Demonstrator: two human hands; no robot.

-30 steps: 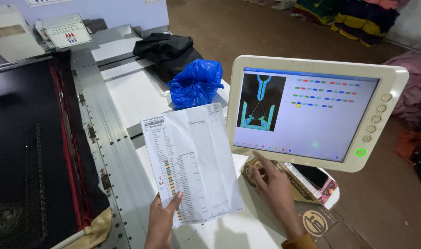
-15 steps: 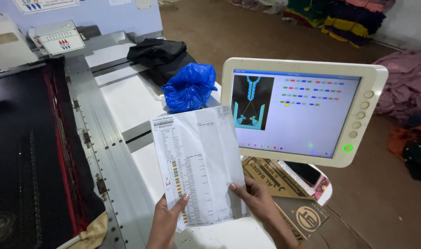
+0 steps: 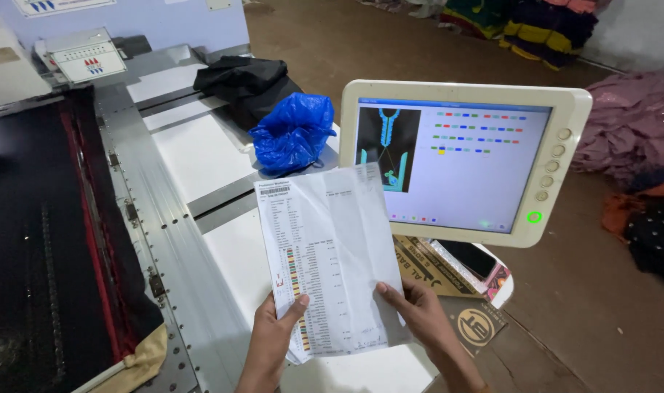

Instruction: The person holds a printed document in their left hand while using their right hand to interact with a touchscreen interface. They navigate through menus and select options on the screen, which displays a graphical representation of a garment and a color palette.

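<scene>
Room: a workshop with a brown floor (image 3: 390, 44), heaps of coloured cloth (image 3: 630, 131) along the far side and a pale blue wall (image 3: 164, 18) behind the machine.
Surface: a long white and metal machine bed (image 3: 201, 160) runs away from the person, with black fabric (image 3: 33, 233) stretched in a frame off to the left of the fingers.
Sheet: a creased white printed sheet (image 3: 332, 255) is held upright over the near end of the bed, a column of small coloured marks down its left part.
Left hand: the left hand (image 3: 270, 342) grips the sheet's lower left corner, thumb laid on the front over the coloured column, the other fingers hidden behind the paper.
Right hand: the right hand (image 3: 419, 320) pinches the lower right edge, thumb on the front, fingers curled behind.
Above the fingers: most of the sheet rises above both thumbs; its top edge reaches the lower left corner of the screen.
Screen: a white-framed touch screen (image 3: 463, 164) stands up and to the right of the right fingers, showing a garment pattern and rows of colour dashes.
Beyond the sheet: a crumpled blue plastic bag (image 3: 292, 135) and a bundle of black cloth (image 3: 248, 84) lie farther up the bed.
Under the screen: a cardboard box (image 3: 426, 266) and a dark phone (image 3: 474, 258) sit just right of the right hand.
</scene>
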